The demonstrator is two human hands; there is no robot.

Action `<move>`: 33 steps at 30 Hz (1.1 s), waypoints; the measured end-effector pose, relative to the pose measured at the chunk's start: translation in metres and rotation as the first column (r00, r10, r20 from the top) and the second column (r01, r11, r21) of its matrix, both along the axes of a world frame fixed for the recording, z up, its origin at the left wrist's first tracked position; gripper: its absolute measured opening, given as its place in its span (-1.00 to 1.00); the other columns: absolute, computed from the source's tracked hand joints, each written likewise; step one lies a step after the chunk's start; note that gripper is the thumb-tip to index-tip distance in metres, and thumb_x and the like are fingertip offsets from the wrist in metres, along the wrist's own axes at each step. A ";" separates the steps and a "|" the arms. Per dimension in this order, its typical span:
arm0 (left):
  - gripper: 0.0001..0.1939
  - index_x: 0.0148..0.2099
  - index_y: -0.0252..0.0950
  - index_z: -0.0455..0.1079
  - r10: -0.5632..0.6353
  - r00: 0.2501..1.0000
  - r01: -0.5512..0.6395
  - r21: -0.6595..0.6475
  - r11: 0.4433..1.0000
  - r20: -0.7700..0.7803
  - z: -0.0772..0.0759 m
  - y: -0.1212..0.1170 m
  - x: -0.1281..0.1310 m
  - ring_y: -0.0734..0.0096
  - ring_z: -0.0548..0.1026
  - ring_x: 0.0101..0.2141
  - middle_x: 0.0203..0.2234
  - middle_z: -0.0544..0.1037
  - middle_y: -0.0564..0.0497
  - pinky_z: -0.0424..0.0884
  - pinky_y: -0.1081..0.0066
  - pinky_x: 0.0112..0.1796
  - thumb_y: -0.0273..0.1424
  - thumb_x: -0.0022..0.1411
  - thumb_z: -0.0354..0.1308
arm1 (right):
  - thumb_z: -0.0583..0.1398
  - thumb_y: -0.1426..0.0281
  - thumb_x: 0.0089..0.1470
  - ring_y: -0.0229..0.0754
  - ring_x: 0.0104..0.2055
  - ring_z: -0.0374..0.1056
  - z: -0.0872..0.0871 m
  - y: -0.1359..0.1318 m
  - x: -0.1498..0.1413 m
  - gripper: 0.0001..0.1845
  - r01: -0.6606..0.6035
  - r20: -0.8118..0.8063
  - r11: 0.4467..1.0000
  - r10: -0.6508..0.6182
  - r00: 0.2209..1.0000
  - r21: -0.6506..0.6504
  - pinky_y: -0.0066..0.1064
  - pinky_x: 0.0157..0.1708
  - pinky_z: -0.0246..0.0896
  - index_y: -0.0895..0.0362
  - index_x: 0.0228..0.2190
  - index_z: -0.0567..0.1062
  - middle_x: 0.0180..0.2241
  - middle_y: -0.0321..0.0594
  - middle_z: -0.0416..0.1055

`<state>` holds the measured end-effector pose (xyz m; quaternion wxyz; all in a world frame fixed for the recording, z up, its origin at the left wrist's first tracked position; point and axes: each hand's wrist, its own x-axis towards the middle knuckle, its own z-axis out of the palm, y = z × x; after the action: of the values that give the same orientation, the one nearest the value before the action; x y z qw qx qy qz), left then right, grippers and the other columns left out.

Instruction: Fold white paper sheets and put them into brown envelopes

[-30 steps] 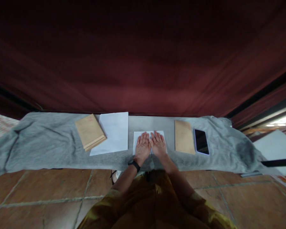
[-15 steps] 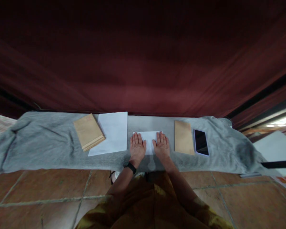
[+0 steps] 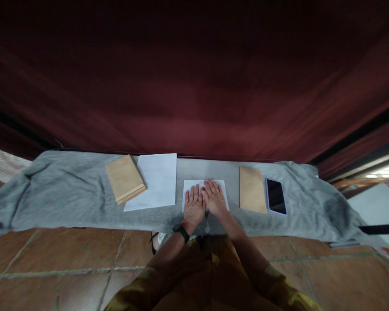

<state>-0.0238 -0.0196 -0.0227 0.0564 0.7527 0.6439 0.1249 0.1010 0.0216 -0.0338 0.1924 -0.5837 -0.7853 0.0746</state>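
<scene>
A small white sheet of paper (image 3: 221,186), apparently folded, lies on the grey cloth in front of me. My left hand (image 3: 194,206) rests flat on its left and middle part, fingers stretched out. Flat on the same paper, close beside the left, is my right hand (image 3: 214,198), its fingers extended and slanting up to the left. The two hands touch or nearly touch at the thumbs. Neither one grips anything. Much of the paper's lower edge is hidden under them.
To the left, a stack of brown envelopes (image 3: 125,177) overlaps large white sheets (image 3: 158,179). A single brown envelope (image 3: 252,190) and a phone (image 3: 276,196) lie to the right. Grey cloth (image 3: 74,190) covers the narrow bench, with a dark red surface (image 3: 194,103) behind it.
Both hands have moved inward from the paper's two sides to its middle, staying flat on it. More of the paper's outer edges shows. The view has shifted slightly.
</scene>
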 end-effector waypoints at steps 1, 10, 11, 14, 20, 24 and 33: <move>-0.43 0.42 -0.38 0.13 -0.007 1.000 0.007 -0.003 1.000 -0.003 0.000 0.000 -0.001 0.06 -0.08 0.43 0.42 0.10 -0.20 -0.07 -0.07 0.36 -0.36 0.43 -0.14 | -0.09 0.26 0.41 -0.03 0.42 0.04 0.000 0.002 -0.002 -0.46 -0.025 0.008 1.000 0.025 1.000 -0.010 -0.04 0.39 -0.17 0.14 0.31 0.28 0.37 -0.08 0.15; -0.39 0.45 -0.46 0.03 0.058 0.998 -0.058 0.001 0.998 -0.011 -0.002 0.009 -0.012 0.13 -0.04 0.43 0.42 0.06 -0.24 -0.07 0.03 0.37 -0.32 0.45 -0.19 | -0.07 0.24 0.41 0.04 0.40 0.07 -0.011 0.003 0.006 -0.42 0.111 0.057 0.993 -0.114 0.992 0.050 0.02 0.37 -0.17 0.19 0.34 0.22 0.37 0.02 0.12; -0.39 0.45 -0.45 0.04 0.070 0.997 -0.070 -0.006 0.998 -0.028 -0.002 0.013 -0.012 0.11 -0.05 0.43 0.42 0.06 -0.24 -0.09 0.02 0.37 -0.31 0.46 -0.19 | -0.08 0.24 0.41 0.03 0.40 0.06 -0.012 0.002 0.007 -0.42 0.122 0.070 0.991 -0.125 0.990 0.049 0.01 0.37 -0.18 0.19 0.34 0.21 0.38 0.02 0.11; -0.40 0.46 -0.33 0.05 0.076 0.994 -0.079 -0.035 0.996 -0.084 -0.001 0.024 -0.010 0.08 -0.05 0.43 0.43 0.05 -0.17 -0.12 -0.02 0.37 -0.23 0.49 -0.19 | -0.07 0.23 0.41 0.02 0.40 0.05 -0.013 0.002 0.006 -0.42 0.134 0.105 0.990 -0.138 0.985 0.036 -0.02 0.38 -0.21 0.18 0.35 0.20 0.39 -0.02 0.09; -0.40 0.48 -0.22 0.01 0.061 0.987 -0.064 -0.016 0.998 -0.146 -0.005 0.033 -0.015 0.08 -0.06 0.43 0.45 0.02 -0.11 -0.10 -0.04 0.36 -0.15 0.50 -0.20 | -0.05 0.32 0.41 -0.03 0.32 0.15 0.003 0.020 0.014 -0.53 0.105 0.128 0.994 -0.106 0.986 0.021 -0.06 0.34 -0.16 0.12 0.24 0.36 0.28 -0.04 0.31; -0.39 0.48 -0.24 -0.01 0.069 0.985 -0.070 0.005 0.998 -0.160 -0.007 0.032 -0.014 0.06 -0.05 0.43 0.44 0.02 -0.14 -0.10 -0.05 0.36 -0.15 0.50 -0.20 | -0.02 0.39 0.39 -0.05 0.14 0.29 0.019 0.040 0.024 -0.61 0.059 0.172 0.998 -0.062 0.983 0.024 -0.08 0.31 -0.12 0.09 0.10 0.48 0.08 -0.07 0.47; -0.37 0.47 -0.27 0.02 0.065 0.987 -0.062 0.027 0.998 -0.149 -0.008 0.031 -0.014 0.05 -0.02 0.42 0.43 0.08 -0.17 -0.08 -0.05 0.36 -0.11 0.50 -0.20 | 0.06 0.42 0.33 -0.05 0.03 0.32 0.026 0.057 0.029 -0.73 0.063 0.190 0.998 -0.061 0.980 -0.001 -0.20 0.17 0.04 0.12 -0.07 0.52 -0.06 -0.06 0.49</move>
<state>-0.0379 0.0111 -0.0306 -0.0045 0.7397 0.6685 0.0767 0.1296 0.0789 -0.0075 0.1168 -0.6130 -0.7813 0.0155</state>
